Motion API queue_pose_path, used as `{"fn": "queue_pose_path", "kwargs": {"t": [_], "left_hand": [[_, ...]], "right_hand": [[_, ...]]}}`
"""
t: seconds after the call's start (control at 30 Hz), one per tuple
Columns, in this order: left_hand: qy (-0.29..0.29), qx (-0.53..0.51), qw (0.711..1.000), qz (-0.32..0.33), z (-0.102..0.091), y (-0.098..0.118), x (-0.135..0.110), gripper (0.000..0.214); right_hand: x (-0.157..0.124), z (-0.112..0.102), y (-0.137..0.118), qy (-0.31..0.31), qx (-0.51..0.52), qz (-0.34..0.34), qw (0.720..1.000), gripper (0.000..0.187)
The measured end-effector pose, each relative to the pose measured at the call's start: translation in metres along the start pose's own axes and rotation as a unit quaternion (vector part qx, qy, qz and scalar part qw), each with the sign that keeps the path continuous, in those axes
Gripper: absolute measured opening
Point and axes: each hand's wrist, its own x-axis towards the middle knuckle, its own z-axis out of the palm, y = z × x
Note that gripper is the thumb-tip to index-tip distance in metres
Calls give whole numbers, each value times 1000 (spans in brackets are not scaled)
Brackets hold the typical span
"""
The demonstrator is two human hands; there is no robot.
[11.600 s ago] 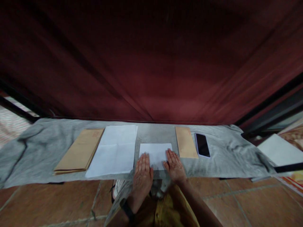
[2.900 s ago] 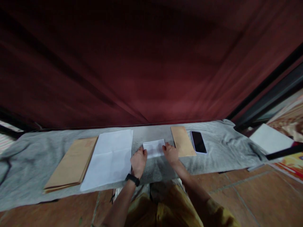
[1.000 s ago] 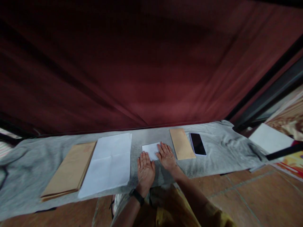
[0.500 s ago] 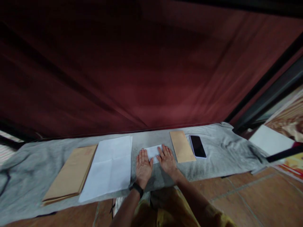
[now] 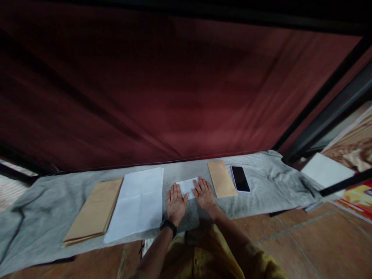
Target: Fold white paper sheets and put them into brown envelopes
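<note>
Moved since 2.9 seconds ago: the left hand [image 5: 176,203] and the right hand [image 5: 205,195] have gone from pinching the two ends of the small white paper [image 5: 187,187] to lying flat at those ends; my view has also tipped a little, so a dark bar now crosses the top.
Left hand: palm down, fingers extended and close together at the paper's left end, thumb out toward its lower edge; I see a black wristband [image 5: 169,228] behind it.
Right hand: palm down, fingers extended and slightly fanned over the paper's right end.
Small white paper: flat on the grey cloth [image 5: 270,186] between the hands, its middle showing to me; it is smaller than the sheet under the palms 11.6 seconds ago.
White sheets: a loose pile [image 5: 138,203] left of the left hand, with crease lines across the top one.
Brown envelopes: a stack [image 5: 94,211] just left of the white sheets; I cannot tell whether the edges touch.
Single brown envelope: flat, just right of the right hand [image 5: 222,179].
Phone: dark screen up, pale case, just right of that envelope [image 5: 240,179].
Backdrop: dark red fabric [image 5: 186,116] behind the cloth-covered surface.
Floor: reddish-brown tiles [image 5: 287,236] below.
</note>
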Motion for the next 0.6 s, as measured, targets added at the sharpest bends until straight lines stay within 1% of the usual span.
{"fn": "queue_pose_path", "kwargs": {"t": [0.13, 0.23, 0.27, 0.33, 0.4, 0.43, 0.5, 0.6], "left_hand": [[2, 8, 1000, 7, -1, -1, 0, 72], [-5, 8, 1000, 14, 0, -2, -1, 68], [-12, 10, 1000, 17, 1, -4, -2, 65], [-28, 17, 999, 26, 3, -6, -4, 61], [-37, 26, 998, 34, 5, -8, -4, 61], [-38, 29, 998, 33, 5, -9, -5, 62], [-36, 29, 999, 25, 5, -8, -4, 61], [-29, 20, 999, 16, 2, -6, -2, 59]], "right_hand": [[1, -3, -4, 8, 17, 8, 1000, 48], [1, -4, -24, 23, 36, 15, 999, 49], [0, -4, -34, 24, 46, 6, 999, 50], [-3, -2, -53, 13, 74, -46, 996, 49], [-7, 0, -65, 8, 89, -76, 993, 49], [-9, 1, -67, 9, 92, -81, 992, 49], [-12, 1, -61, 16, 91, -73, 993, 50], [-16, -1, -39, 21, 78, -67, 994, 51]]}}
